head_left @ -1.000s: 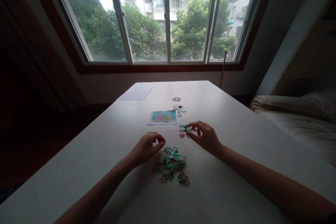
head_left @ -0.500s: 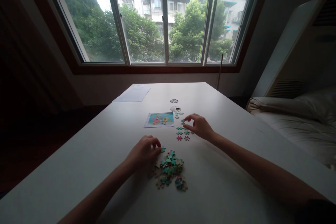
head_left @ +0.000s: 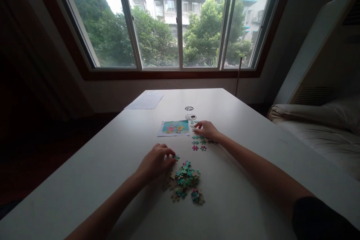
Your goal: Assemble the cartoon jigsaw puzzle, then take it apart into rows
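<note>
My left hand (head_left: 158, 160) pinches a small green puzzle piece (head_left: 177, 158) just beyond a heap of mixed puzzle pieces (head_left: 185, 176). Some pieces in that heap lie face down, showing brown backs. Farther up the table, my right hand (head_left: 207, 129) is closed at the fingertips on a puzzle piece, mostly covered by the fingers, low over the table. Around it are laid-out pieces in short rows, among them a pink one (head_left: 195, 148). To their left lies a picture sheet (head_left: 173, 128) with colourful cartoon figures.
Two round black-and-white marks (head_left: 190, 116) lie beyond the picture on the white table (head_left: 239, 180). A white paper (head_left: 144, 101) is at the far left corner. To the right stands a covered sofa (head_left: 317, 120); a window is ahead.
My right hand has moved slightly away from me with its piece, towards the far pieces. My left hand keeps its pinch, almost in place. The view has shifted slightly.
</note>
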`<state>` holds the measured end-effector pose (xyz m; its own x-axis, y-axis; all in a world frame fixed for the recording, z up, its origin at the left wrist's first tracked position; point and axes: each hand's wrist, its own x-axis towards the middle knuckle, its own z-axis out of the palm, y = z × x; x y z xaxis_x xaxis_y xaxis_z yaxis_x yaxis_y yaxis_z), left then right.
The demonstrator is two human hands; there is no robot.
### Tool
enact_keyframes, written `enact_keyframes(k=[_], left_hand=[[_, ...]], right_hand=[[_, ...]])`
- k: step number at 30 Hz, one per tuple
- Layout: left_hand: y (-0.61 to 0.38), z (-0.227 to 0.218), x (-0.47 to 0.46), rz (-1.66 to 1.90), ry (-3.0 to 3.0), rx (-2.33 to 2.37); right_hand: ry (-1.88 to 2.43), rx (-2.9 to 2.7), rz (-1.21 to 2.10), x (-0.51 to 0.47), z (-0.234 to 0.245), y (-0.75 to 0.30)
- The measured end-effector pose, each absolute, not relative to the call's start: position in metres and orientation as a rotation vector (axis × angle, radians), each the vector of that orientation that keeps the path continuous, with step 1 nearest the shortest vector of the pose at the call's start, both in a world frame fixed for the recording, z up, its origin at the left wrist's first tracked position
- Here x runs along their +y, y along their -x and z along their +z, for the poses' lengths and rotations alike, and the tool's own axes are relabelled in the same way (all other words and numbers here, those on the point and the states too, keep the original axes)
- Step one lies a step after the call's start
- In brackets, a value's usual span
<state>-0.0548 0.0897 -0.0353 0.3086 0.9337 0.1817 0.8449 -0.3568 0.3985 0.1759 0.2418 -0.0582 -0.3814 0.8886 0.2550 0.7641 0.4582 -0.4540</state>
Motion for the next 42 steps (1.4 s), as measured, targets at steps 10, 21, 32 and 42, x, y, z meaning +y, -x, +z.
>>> enact_keyframes(k=[10,21,32,42], left_hand=[[0.052,-0.036,0.093,0.551,-2.313,1.600],[0.050,-0.036,0.093,0.695,-2.270,1.533],[0.031,-0.029,0.081,0.898,-1.933,1.277],[0.023,-0.031,0.079,0.889,-1.843,1.261]], right_hand=[[1.339,-2.263,0.324,0.238,-0.053,-0.174],[0.961,-2.330,0.332,0.156,-0.038,-0.172],[0.849,-2.358,0.164,0.098,-0.036,-0.174],[0.771,-2.387,0.001,0.098,-0.039,-0.177]])
